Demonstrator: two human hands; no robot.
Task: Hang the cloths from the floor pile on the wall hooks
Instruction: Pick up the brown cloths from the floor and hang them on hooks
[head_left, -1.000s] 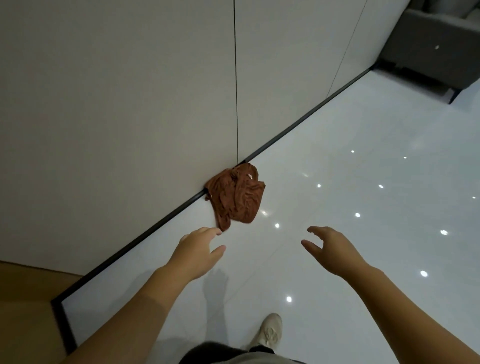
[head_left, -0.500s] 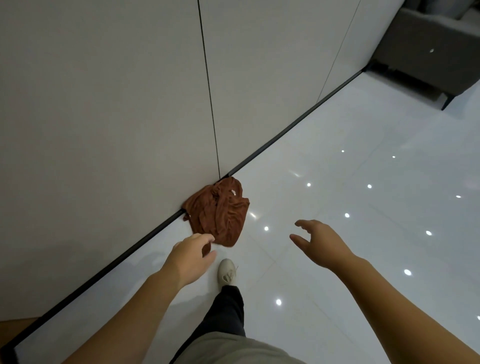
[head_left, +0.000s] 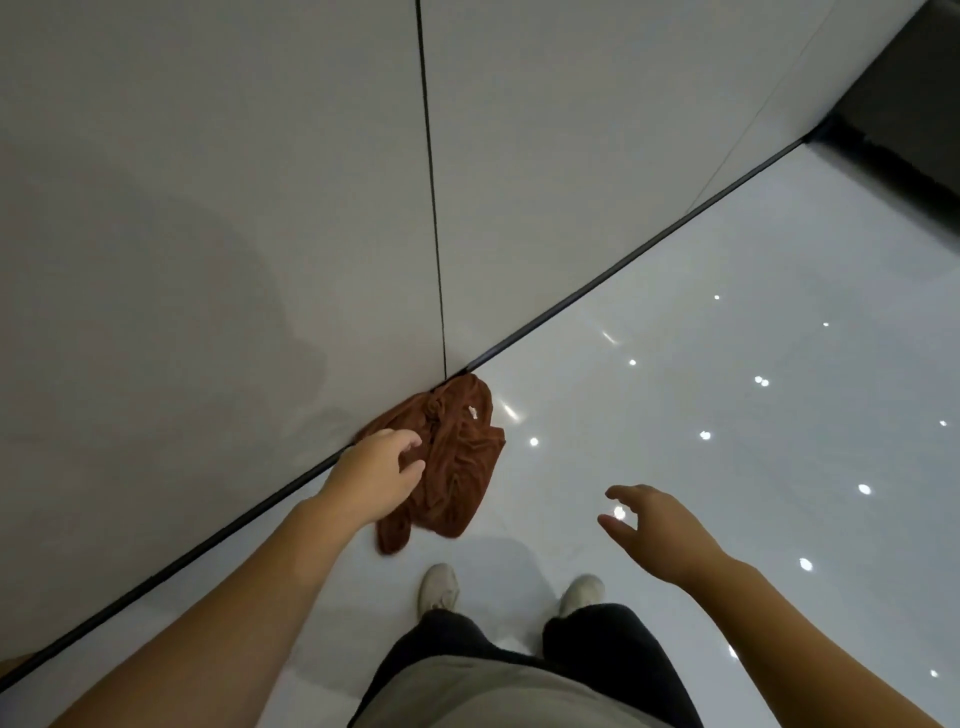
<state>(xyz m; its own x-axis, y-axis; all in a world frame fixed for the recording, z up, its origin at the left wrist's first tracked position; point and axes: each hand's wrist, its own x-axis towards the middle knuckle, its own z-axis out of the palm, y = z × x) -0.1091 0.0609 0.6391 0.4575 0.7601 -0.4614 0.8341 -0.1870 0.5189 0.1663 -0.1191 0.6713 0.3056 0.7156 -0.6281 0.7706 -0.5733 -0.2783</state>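
Where glossy white floor (head_left: 727, 467) meets wall (head_left: 208, 208), cloth (head_left: 457, 457) crumpled; both grips wide.

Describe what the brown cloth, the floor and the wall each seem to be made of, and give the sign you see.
Cloth: thin, soft fabric, matte; it lies crumpled in fine folds, the fibre unclear.
Floor: probably polished tile or stone, glossy white; it mirrors sharp points of light.
Wall: smooth flat panels, matte; a thin dark seam runs between them, the material unclear.

Dim; light-spot glare on floor (head_left: 727, 467); wide-angle distortion.
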